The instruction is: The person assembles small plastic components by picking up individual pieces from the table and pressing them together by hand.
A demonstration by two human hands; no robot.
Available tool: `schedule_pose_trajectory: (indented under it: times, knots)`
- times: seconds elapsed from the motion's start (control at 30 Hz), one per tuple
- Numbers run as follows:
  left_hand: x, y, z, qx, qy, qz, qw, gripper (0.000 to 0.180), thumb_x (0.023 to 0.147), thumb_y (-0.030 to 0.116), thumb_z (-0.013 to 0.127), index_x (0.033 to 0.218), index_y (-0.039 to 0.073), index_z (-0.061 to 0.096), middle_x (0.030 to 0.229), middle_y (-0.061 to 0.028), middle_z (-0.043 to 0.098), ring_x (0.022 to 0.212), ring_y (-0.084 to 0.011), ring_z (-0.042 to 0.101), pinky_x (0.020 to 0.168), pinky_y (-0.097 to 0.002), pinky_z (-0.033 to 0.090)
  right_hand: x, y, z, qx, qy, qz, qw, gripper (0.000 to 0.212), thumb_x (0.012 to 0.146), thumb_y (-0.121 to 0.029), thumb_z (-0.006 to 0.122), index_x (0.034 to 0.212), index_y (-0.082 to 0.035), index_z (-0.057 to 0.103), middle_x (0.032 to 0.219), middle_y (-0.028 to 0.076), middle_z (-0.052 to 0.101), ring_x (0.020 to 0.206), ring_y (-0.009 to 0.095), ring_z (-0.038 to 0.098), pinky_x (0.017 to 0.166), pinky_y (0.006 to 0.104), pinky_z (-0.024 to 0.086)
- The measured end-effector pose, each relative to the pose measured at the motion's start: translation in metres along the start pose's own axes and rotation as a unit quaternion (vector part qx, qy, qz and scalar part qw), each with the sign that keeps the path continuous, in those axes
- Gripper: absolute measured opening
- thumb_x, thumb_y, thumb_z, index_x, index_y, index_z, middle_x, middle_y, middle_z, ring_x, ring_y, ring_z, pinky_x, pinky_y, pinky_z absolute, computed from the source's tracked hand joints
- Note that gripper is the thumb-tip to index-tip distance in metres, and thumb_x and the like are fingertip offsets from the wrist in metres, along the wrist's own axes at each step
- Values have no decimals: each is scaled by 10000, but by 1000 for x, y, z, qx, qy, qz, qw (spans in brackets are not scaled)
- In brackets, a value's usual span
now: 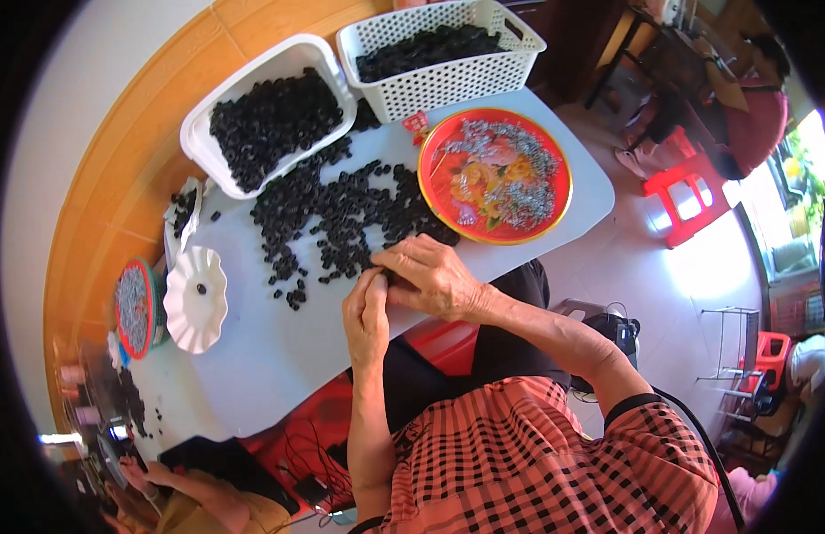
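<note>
The pale table (261, 360) spreads beneath everything. At its far side stand a perforated white basket (430, 93) and, to its left, a white tub (234, 89), both holding black pieces. A round red tray (440, 191) of small silvery parts (530, 200) sits to the right; a scalloped white dish (194, 320), with 1 black piece in it, stands at the left. The right hand (435, 280) and left hand (368, 316) are together near the table's near edge, fingertips meeting; the fingers hide most of what lies between them, so I cannot tell what they grip. Loose black pieces (341, 218) lie scattered just beyond the fingertips, between the tub and the tray.

For close fingertip work like this, a light pinch from 1 hand while the other does the turning or pressing should serve best, with the wrists low and the fingers over the table so that a slipped piece lands there.

The widest bare stretch lies left of the hands, towards the dish. On the right, only a narrow strip separates the tray from the near edge, so the right elbow and forearm need care there.
</note>
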State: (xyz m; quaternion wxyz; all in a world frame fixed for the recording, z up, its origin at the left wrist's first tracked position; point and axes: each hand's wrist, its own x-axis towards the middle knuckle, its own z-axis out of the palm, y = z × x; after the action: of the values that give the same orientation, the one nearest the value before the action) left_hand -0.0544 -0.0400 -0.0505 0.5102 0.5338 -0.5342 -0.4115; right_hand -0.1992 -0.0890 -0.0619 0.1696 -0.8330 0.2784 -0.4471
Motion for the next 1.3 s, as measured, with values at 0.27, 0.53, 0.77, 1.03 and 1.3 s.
schedule_pose_trajectory:
  times: [0.27,0.53,0.77,1.03,1.3]
  knots:
    - [-5,-9,-5,-229,87,-43,969,346,996,245,429,878,-22,614,855,-60,623,738,-113,553,714,-250,446,7,-5,-8,66,-17,55,996,457,711,-100,776,1131,-20,615,935,113,634,840,235,628,705,348,525]
    - [-15,-17,-17,-199,53,13,978,359,1022,240,402,875,-25,595,763,-70,618,784,-155,597,805,-308,478,143,30,-68,-103,59,-56,991,334,761,-131,751,1039,16,640,863,150,664,697,232,668,609,340,546]
    - [-13,-11,-6,-158,2,23,987,289,993,189,424,898,-28,591,790,-58,602,795,-138,579,783,-285,471,165,100,-116,-386,81,-68,916,364,811,-311,720,1037,-30,675,984,180,658,884,302,644,805,455,495]
    - [-7,-3,-18,-43,11,2,999,196,973,156,506,996,-12,604,797,-46,630,734,-99,563,677,-240,452,30,-8,-27,98,-85,159,979,126,871,-91,650,958,-5,679,763,89,675,661,97,622,595,269,508]
    - [102,-5,-89,394,128,177,893,279,912,165,557,1163,46,529,1054,-190,552,981,-367,501,883,-461,401,5,4,-13,154,-34,199,967,124,856,-53,646,966,-5,677,761,88,664,629,131,617,583,268,496]
